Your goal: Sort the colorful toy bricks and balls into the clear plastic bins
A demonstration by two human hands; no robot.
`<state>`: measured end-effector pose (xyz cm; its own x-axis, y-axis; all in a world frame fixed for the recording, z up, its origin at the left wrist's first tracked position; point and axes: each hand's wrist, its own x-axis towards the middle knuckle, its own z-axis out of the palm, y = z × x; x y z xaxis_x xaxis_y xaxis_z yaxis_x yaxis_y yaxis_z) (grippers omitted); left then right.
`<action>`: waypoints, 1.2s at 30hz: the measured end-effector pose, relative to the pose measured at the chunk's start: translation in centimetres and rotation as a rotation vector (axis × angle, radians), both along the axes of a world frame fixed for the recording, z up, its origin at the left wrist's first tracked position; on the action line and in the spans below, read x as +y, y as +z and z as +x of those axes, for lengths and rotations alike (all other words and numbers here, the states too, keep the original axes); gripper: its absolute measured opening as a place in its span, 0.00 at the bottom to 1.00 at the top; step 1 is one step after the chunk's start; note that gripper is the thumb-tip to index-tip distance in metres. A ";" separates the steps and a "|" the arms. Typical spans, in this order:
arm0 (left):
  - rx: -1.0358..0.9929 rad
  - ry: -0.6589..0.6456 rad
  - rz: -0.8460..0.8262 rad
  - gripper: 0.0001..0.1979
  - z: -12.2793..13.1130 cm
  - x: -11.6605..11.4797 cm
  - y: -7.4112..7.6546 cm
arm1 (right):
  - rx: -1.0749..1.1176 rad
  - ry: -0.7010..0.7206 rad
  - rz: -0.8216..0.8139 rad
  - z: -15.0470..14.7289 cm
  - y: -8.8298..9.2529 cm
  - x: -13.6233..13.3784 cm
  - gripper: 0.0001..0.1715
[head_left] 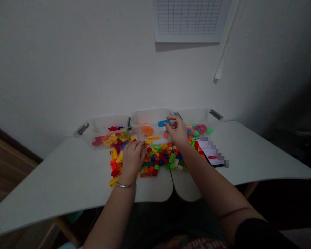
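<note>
Between the thumb and fingers of my right hand [176, 130] is a blue toy brick [163, 123], raised over the front of the middle clear plastic box [151, 114]. My left hand [133, 155] is low over the left part of a pile of mixed toy bricks [159, 157]. Its fingers are curled together, with a yellow toy brick [148, 142] at their tips; the grip is partly hidden. Orange pieces [147, 129] lie inside the middle box. Loose bricks spread across the table in front of the boxes and under both hands.
The left clear box [103, 122] holds yellow and red pieces; the right one [194, 116] holds round coloured pieces. A tablet or phone with a lit screen [211, 150] lies right of the pile. The white table [75, 173] meets the wall behind.
</note>
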<state>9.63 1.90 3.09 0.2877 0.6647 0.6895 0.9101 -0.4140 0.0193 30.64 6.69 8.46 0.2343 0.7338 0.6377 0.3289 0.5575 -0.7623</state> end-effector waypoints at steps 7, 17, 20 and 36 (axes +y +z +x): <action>-0.048 0.135 -0.005 0.17 0.0 -0.2 -0.3 | -0.328 -0.249 0.033 2.0 3.6 3.1 0.10; -0.005 -0.045 -0.096 0.14 0.0 0.2 -0.3 | -0.994 -0.280 -0.303 -0.1 2.7 3.9 0.26; 0.026 -0.078 -0.127 0.14 -0.1 0.5 -0.7 | -1.006 -0.301 -0.220 0.0 2.2 3.7 0.28; 0.064 -0.110 -0.226 0.15 0.0 0.7 -1.0 | -0.484 0.047 0.092 -2.1 -1.4 -2.3 0.18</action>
<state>9.63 2.62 2.10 0.4052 0.7620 0.5051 0.8622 -0.5022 0.0660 28.55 4.34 7.11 -0.1369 0.6717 0.7281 0.6059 0.6382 -0.4749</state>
